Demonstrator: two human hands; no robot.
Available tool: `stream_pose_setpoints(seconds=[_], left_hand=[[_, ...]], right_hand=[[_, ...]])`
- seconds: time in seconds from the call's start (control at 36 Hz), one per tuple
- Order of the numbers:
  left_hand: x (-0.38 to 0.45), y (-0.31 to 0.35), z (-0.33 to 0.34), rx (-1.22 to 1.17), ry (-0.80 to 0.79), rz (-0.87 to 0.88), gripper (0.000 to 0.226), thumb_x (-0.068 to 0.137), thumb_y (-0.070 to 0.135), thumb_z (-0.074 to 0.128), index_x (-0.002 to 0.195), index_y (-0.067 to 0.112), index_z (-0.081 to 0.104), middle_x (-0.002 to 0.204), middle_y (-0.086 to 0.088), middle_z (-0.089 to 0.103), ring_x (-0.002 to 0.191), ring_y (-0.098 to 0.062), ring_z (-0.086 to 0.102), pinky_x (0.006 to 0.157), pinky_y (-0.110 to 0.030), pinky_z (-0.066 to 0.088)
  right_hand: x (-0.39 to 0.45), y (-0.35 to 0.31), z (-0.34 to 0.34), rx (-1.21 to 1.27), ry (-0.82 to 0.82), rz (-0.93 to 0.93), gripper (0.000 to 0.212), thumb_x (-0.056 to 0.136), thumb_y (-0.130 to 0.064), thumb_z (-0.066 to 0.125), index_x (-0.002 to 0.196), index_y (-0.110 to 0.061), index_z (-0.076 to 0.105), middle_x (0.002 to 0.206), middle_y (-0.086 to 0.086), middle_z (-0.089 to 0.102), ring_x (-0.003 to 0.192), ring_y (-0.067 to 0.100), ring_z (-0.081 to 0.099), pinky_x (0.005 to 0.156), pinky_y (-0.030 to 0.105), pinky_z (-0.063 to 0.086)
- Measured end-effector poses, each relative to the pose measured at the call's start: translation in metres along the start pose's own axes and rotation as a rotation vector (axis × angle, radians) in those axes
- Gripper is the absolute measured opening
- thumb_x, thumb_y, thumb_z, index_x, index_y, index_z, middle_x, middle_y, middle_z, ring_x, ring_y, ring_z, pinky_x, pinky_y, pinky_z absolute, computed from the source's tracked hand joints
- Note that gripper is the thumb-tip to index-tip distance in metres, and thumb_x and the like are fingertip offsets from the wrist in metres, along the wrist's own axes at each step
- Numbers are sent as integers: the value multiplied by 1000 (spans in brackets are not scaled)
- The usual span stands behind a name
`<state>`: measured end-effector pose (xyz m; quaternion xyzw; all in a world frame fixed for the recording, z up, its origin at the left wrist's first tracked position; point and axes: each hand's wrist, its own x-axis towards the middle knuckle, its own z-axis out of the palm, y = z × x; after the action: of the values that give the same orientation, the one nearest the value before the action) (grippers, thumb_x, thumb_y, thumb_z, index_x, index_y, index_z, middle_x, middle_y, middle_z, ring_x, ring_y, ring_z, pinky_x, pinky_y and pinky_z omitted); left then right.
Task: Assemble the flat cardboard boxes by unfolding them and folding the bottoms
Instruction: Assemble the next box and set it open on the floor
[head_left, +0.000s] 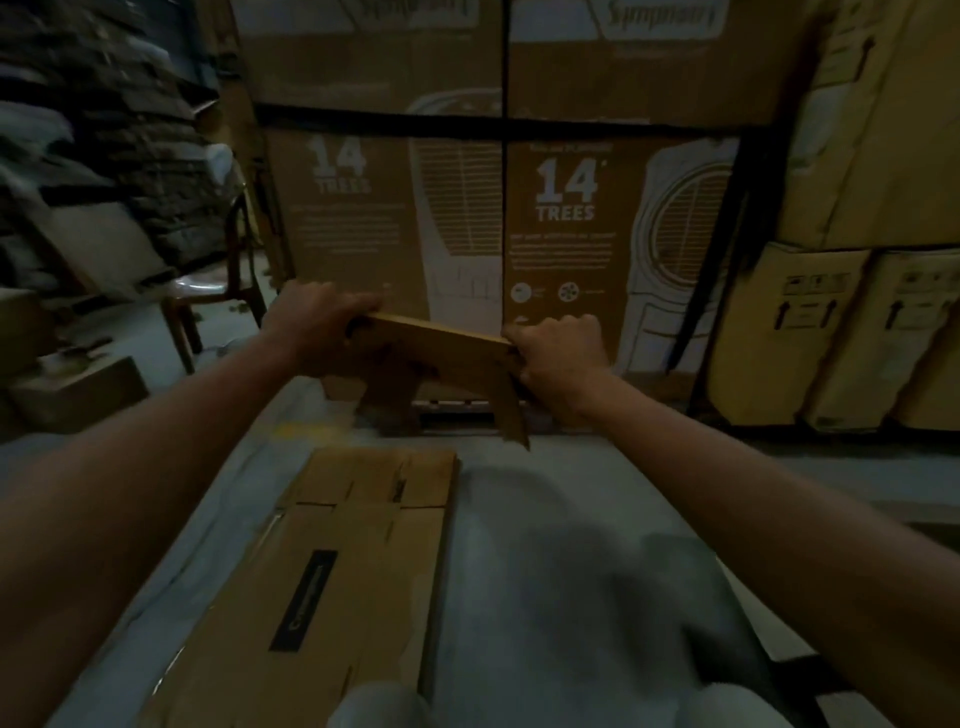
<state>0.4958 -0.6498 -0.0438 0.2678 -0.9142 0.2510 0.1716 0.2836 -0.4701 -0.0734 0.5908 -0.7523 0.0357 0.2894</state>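
I hold a small brown cardboard box (431, 358) up at arm's length in front of me, partly unfolded, with flaps hanging down from it. My left hand (317, 325) grips its left end with fingers curled over the top edge. My right hand (558, 348) grips its right end with fingers curled round the corner. Below, on the pale floor (545, 571), lies a stack of flat cardboard boxes (337, 561) with a black label on the top sheet.
Large printed cartons marked "14 TREES" (566, 218) stand stacked straight ahead. Yellowish cartons (831, 332) line the right side. At the left are a chair (208, 296), a small box (78, 389) and dark piled goods. The scene is dim and blurred.
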Motion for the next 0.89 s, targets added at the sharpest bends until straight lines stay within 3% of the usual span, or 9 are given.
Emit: stream_pose_setpoints(seconds=[0.08, 0.17, 0.28, 0.42, 0.53, 0.58, 0.64, 0.75, 0.89], left_hand=[[-16, -30, 24, 2, 58, -15, 28, 83, 32, 66, 106, 16, 64, 87, -14, 69, 70, -32, 67, 55, -33, 44], [-29, -54, 53, 64, 112, -63, 14, 84, 18, 66, 97, 14, 67, 77, -13, 68, 59, -30, 64, 47, -27, 38], [-63, -75, 117, 74, 45, -115, 26, 74, 0, 70, 97, 13, 68, 78, -17, 67, 60, -30, 63, 52, -32, 45], [-127, -77, 210, 31, -2, -102, 39, 52, -12, 71, 83, 11, 71, 73, -18, 69, 63, -31, 67, 62, -38, 48], [-194, -65, 285, -126, -265, -238, 59, 44, -15, 79, 94, 17, 74, 85, -12, 73, 62, -30, 67, 58, -36, 53], [-221, -62, 318, -153, -378, -237, 62, 50, -11, 79, 104, 20, 73, 98, -7, 73, 74, -28, 69, 63, -35, 55], [-241, -58, 343, -139, -320, -101, 59, 39, -11, 80, 90, 16, 75, 85, -7, 74, 64, -25, 70, 54, -34, 56], [-271, -49, 374, -114, -254, 3, 45, 60, 1, 41, 90, 7, 74, 85, -9, 74, 71, -25, 72, 52, -35, 54], [-300, -44, 421, -113, -484, -196, 78, 17, -15, 82, 92, 4, 75, 86, -11, 74, 74, -27, 72, 53, -37, 55]], right_hand=[[23, -33, 25, -4, 35, -81, 19, 88, -25, 61, 107, -23, 62, 69, 0, 54, 60, 21, 52, 61, 30, 33], [40, -59, 41, 65, 61, -166, 37, 47, -9, 85, 80, -16, 70, 43, 2, 49, 32, 18, 42, 47, 21, 32], [51, -100, 85, 110, 17, -231, 42, 44, -2, 82, 83, -9, 69, 47, 5, 55, 36, 20, 52, 45, 20, 35], [33, -159, 175, 111, -228, -297, 37, 91, -13, 52, 128, -14, 52, 96, 6, 67, 90, 28, 62, 72, 34, 41], [-13, -203, 246, 196, -357, -249, 21, 50, -33, 73, 71, -29, 73, 60, -7, 64, 57, 15, 64, 57, 24, 50], [-39, -218, 294, 220, -497, -157, 39, 28, -33, 86, 63, -23, 71, 52, -4, 62, 47, 15, 62, 50, 26, 52], [-68, -234, 327, 184, -630, -81, 34, 43, -30, 81, 73, -19, 72, 54, 0, 63, 47, 19, 62, 45, 32, 51], [-100, -266, 380, 269, -778, 22, 38, 63, -18, 37, 83, -12, 69, 67, 9, 59, 54, 34, 58, 46, 48, 50], [-97, -283, 384, 375, -846, -22, 54, 81, -14, 56, 135, -16, 48, 131, 8, 51, 113, 40, 52, 79, 58, 50]])
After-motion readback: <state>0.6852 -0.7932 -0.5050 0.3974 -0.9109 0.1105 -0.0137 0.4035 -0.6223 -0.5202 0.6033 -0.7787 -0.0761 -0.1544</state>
